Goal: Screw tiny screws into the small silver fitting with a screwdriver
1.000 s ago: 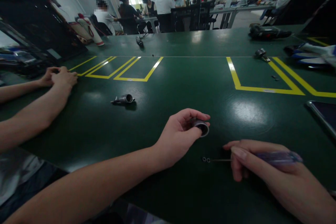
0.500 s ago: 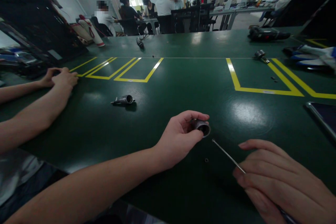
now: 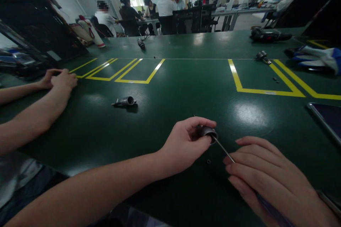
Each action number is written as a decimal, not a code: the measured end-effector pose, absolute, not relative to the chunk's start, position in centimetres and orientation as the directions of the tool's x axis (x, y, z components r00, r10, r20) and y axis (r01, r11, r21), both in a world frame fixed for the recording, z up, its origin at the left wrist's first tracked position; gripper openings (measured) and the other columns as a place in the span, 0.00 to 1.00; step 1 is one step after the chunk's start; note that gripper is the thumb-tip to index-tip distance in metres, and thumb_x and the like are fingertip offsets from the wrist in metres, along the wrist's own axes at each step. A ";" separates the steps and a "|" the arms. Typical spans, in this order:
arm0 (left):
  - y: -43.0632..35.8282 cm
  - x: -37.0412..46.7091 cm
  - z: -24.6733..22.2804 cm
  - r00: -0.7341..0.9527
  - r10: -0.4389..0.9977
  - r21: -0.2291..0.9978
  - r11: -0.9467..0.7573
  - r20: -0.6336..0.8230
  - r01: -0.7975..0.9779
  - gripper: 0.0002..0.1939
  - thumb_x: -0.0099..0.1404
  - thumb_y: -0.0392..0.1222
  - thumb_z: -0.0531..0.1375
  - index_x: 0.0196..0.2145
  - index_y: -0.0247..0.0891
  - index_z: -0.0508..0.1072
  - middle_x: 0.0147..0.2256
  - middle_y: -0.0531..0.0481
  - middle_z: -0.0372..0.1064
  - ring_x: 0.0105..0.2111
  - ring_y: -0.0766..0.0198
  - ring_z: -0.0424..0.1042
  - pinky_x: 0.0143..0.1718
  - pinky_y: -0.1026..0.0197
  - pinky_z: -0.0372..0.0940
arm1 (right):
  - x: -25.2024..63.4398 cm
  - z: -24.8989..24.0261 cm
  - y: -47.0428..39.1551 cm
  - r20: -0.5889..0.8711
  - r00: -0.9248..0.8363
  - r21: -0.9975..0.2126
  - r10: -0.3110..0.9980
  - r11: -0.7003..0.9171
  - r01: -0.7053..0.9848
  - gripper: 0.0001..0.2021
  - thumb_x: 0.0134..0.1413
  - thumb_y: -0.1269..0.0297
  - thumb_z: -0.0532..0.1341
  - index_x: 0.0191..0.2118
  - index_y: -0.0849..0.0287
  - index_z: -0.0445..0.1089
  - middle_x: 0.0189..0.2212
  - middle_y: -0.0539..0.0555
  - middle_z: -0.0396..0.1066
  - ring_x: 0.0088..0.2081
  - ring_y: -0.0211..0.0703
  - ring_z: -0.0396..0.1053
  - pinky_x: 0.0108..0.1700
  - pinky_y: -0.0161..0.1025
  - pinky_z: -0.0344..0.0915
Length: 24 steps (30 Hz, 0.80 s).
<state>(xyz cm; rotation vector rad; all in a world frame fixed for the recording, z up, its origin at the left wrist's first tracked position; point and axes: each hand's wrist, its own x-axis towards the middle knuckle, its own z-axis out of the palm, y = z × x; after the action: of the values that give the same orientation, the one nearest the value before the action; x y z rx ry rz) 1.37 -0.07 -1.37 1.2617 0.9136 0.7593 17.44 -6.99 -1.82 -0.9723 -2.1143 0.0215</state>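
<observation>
At lower centre of the frame, the person's left hand (image 3: 186, 142) pinches a small metal sleeve (image 3: 208, 133) between thumb and fingers just above the green desk (image 3: 186, 88), while the right hand (image 3: 269, 177) — closed around a thin screwdriver (image 3: 225, 151) — points its shaft into the sleeve's open end. A tiny washer (image 3: 208, 161) lies on the desk just below the sleeve, a second metal part (image 3: 125, 101) rests left of centre, and a co-worker's folded hands (image 3: 57, 79) sit at the left edge.
</observation>
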 end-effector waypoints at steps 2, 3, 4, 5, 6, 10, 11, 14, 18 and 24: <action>-0.2 1.3 -1.5 0.463 0.877 0.991 0.128 -0.126 0.026 0.12 0.53 0.29 0.58 0.37 0.32 0.71 0.40 0.43 0.72 0.40 0.59 0.73 0.44 0.56 0.68 | 17.4 -1.7 -6.9 0.663 -0.391 -0.309 0.638 0.709 0.634 0.07 0.55 0.75 0.55 0.30 0.58 0.68 0.23 0.47 0.73 0.28 0.35 0.71 0.45 0.39 0.64; -0.2 1.3 -1.5 0.467 0.878 0.994 0.106 -0.109 0.032 0.12 0.53 0.30 0.58 0.37 0.32 0.72 0.40 0.43 0.72 0.40 0.59 0.73 0.43 0.56 0.68 | 17.3 -1.6 -6.8 0.666 -0.393 -0.303 0.634 0.712 0.633 0.08 0.55 0.75 0.55 0.30 0.57 0.67 0.23 0.46 0.73 0.27 0.35 0.71 0.44 0.39 0.65; -0.2 1.3 -1.6 0.470 0.878 0.996 0.082 -0.090 0.038 0.12 0.54 0.30 0.57 0.37 0.32 0.72 0.40 0.43 0.73 0.40 0.59 0.73 0.42 0.57 0.68 | 17.3 -1.5 -6.8 0.669 -0.397 -0.297 0.628 0.716 0.632 0.08 0.55 0.76 0.55 0.30 0.57 0.67 0.22 0.46 0.72 0.27 0.35 0.71 0.43 0.38 0.65; -0.1 1.2 -1.7 0.472 0.879 0.998 0.055 -0.069 0.044 0.11 0.54 0.30 0.57 0.37 0.32 0.72 0.40 0.43 0.73 0.40 0.59 0.73 0.42 0.57 0.68 | 17.2 -1.3 -6.7 0.671 -0.403 -0.289 0.622 0.721 0.630 0.08 0.54 0.76 0.55 0.29 0.57 0.67 0.22 0.46 0.72 0.26 0.35 0.71 0.43 0.38 0.66; -0.1 1.2 -1.7 0.471 0.881 0.998 0.028 -0.049 0.051 0.11 0.54 0.30 0.56 0.37 0.32 0.72 0.40 0.43 0.73 0.40 0.59 0.73 0.41 0.57 0.69 | 17.2 -1.2 -6.7 0.670 -0.410 -0.283 0.619 0.723 0.630 0.08 0.54 0.76 0.55 0.29 0.57 0.66 0.21 0.45 0.71 0.26 0.35 0.71 0.42 0.38 0.66; 0.0 1.1 -1.8 0.459 0.888 0.996 -0.053 0.013 0.073 0.12 0.55 0.30 0.55 0.37 0.32 0.73 0.40 0.43 0.73 0.38 0.59 0.73 0.39 0.58 0.69 | 17.1 -1.0 -6.8 0.668 -0.431 -0.257 0.606 0.732 0.631 0.09 0.53 0.77 0.55 0.27 0.58 0.66 0.19 0.45 0.70 0.24 0.34 0.70 0.41 0.37 0.66; 0.0 1.1 -1.8 0.457 0.889 0.995 -0.061 0.020 0.076 0.12 0.55 0.30 0.55 0.36 0.32 0.73 0.40 0.43 0.73 0.38 0.59 0.73 0.38 0.58 0.69 | 17.1 -1.0 -6.8 0.669 -0.432 -0.255 0.605 0.732 0.631 0.09 0.52 0.78 0.55 0.27 0.58 0.66 0.19 0.45 0.70 0.24 0.34 0.70 0.42 0.38 0.66; -0.1 1.1 -1.7 0.466 0.885 0.995 -0.059 0.015 0.081 0.11 0.55 0.31 0.55 0.36 0.33 0.74 0.39 0.44 0.73 0.38 0.59 0.73 0.38 0.58 0.69 | 16.9 -1.2 -7.1 0.661 -0.416 -0.278 0.624 0.719 0.637 0.09 0.50 0.79 0.55 0.28 0.58 0.66 0.20 0.46 0.71 0.24 0.35 0.70 0.41 0.39 0.66; -0.1 1.1 -1.8 0.463 0.886 0.997 -0.024 -0.010 0.067 0.11 0.55 0.31 0.55 0.36 0.34 0.73 0.42 0.45 0.72 0.40 0.60 0.72 0.41 0.58 0.68 | 17.5 -0.9 -7.2 0.639 -0.409 -0.349 0.651 0.720 0.600 0.08 0.49 0.77 0.56 0.30 0.56 0.67 0.21 0.45 0.72 0.26 0.36 0.72 0.44 0.39 0.67; 0.5 0.6 -1.6 0.442 0.888 0.992 0.115 -0.125 0.048 0.19 0.54 0.29 0.58 0.44 0.36 0.65 0.36 0.47 0.71 0.40 0.59 0.72 0.41 0.57 0.66 | 19.2 -1.4 -6.5 0.330 -0.259 -0.805 0.908 0.414 0.426 0.11 0.58 0.65 0.53 0.28 0.55 0.70 0.24 0.47 0.73 0.30 0.39 0.73 0.43 0.37 0.69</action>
<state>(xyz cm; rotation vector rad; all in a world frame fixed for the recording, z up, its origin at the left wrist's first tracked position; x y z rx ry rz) 0.65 0.47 -1.65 1.3172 0.9351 0.7700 19.15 -6.54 -1.41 -1.1430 -1.8562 0.7475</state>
